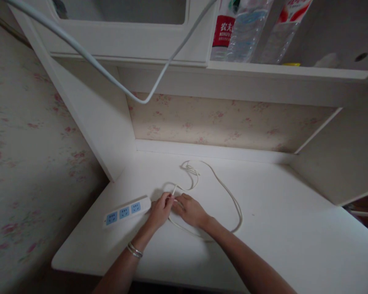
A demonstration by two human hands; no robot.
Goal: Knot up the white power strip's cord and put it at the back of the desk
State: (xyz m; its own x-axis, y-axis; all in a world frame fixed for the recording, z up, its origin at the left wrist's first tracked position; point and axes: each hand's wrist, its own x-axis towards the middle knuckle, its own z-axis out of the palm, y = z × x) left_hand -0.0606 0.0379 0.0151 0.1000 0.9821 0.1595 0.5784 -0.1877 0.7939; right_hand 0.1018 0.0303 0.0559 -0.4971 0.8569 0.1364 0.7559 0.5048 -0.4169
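Observation:
A white power strip (128, 210) with blue socket faces lies on the white desk at left. Its pale cord (225, 188) loops over the desk top, with a tangled bunch behind my hands. My left hand (162, 209), with silvery bangles at the wrist, is closed on the cord just right of the strip's end. Right beside it, my right hand (190, 209) is closed too, its fingers curled round the cord and meeting the left fingertips. The exact bit of cord between the fingers is mostly hidden.
A thick white cable (144, 100) hangs across the upper view, in front of the cabinet (125, 41). Plastic bottles (248, 30) stand on the shelf at upper right. Flowered wallpaper (33, 163) covers the left wall. The desk's front edge (184, 282) runs along the bottom.

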